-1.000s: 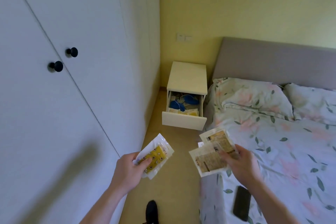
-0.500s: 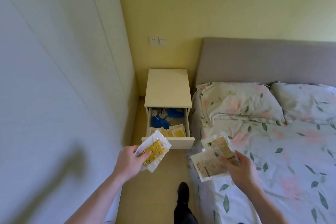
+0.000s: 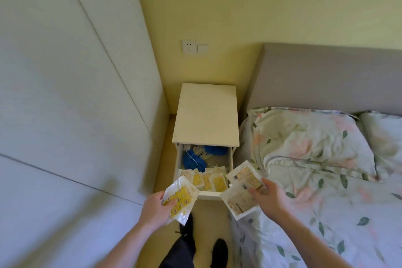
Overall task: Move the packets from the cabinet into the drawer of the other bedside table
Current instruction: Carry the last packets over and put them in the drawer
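Just short of the open drawer, I have my left hand pinching a yellow packet at the front-left corner, nearest the drop. My right hand grips two tan packets fanned at the right corner, above the bed edge.

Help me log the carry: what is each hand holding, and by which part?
The left hand grips the yellow-patterned packet by its lower left end. The right hand holds the beige packets by their right edges.
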{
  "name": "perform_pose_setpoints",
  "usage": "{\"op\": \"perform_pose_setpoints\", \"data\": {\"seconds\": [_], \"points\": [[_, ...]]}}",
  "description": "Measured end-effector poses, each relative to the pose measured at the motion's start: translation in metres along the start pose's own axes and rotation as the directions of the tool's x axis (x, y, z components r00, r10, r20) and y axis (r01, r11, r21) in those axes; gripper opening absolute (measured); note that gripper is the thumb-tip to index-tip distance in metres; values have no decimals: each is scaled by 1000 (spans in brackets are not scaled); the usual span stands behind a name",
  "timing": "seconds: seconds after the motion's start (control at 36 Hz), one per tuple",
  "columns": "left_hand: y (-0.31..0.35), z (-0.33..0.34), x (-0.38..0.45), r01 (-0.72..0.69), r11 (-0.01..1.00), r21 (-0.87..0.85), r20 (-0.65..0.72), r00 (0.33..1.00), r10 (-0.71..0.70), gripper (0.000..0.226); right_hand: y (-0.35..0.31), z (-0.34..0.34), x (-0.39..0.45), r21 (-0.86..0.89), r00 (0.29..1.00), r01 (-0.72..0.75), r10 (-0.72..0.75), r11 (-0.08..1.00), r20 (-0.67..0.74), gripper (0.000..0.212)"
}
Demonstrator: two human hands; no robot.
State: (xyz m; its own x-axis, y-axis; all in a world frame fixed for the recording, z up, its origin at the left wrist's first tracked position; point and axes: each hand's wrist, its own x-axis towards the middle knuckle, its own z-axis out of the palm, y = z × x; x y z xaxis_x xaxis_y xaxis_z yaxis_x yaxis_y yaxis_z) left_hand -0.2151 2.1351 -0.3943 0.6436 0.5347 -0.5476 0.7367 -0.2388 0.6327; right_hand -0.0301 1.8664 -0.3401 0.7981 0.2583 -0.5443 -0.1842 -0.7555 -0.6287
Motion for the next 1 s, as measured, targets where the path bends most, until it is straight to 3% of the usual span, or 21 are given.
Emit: {"op": "perform_pose_setpoints", "data": {"seconds": [0.17,0.42,0.61,0.81,1.0], "points": [[-5,-10,81,39,995,87,42,998,-42,17,-37,21,64,-67,999,-32,30,997,-21,15],[-27,5,206,30,948,318,80,995,-59,15,-31,82,179,-252,998,-37,48,967,37,13],[-59,37,270,64,948,312,80,992,-93,15,-4,137,264,-361,990,-20,69,932,124,10],[-95,65,308,64,964,260,94,991,-91,12,36,197,338,-214,964,-133,177,968,200,19],[-109,89,329,57,968,244,116,989,-88,13,89,234,390,-369,936,-168,266,914,232,21]]}}
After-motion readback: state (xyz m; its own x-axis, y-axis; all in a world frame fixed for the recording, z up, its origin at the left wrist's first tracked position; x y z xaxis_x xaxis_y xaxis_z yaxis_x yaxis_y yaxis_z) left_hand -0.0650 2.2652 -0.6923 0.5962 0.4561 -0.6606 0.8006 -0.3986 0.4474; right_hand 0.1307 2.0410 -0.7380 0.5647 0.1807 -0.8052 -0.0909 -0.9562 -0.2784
